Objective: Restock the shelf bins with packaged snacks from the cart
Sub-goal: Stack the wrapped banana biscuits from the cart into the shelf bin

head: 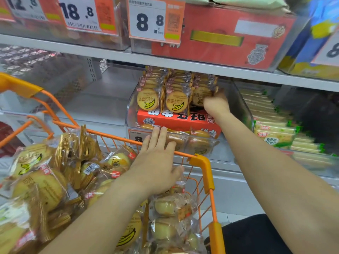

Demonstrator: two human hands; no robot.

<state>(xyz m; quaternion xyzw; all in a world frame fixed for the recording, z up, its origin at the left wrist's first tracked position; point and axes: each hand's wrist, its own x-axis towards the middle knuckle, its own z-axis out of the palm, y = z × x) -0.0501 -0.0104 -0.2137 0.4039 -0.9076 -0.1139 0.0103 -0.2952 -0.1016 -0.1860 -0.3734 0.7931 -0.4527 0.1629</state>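
At the left stood the orange wire cart [200, 163], heaped with banana biscuit packets [36, 180] in clear wrappers. The person's left hand [156, 165] lay above the cart's front rim, fingers straight and close together, thumb out to the side — holding nothing, its fingertips near the front lip of the clear shelf bin [244, 107]. Inside that bin an orange carton [176, 120] sat low, and on top of it stood rows of the same biscuit packets upright, faces forward [147, 99]. The right hand [215, 103] reached deep into the bin at the right-hand row, fingers curled against the front packet [200, 95] there — whether they pinched it or merely pressed it I could not tell. Further right, green-trimmed cracker packs [273, 132] filled the neighbouring bin. Overhead hung an orange price tag [156, 20] marked 8.8.
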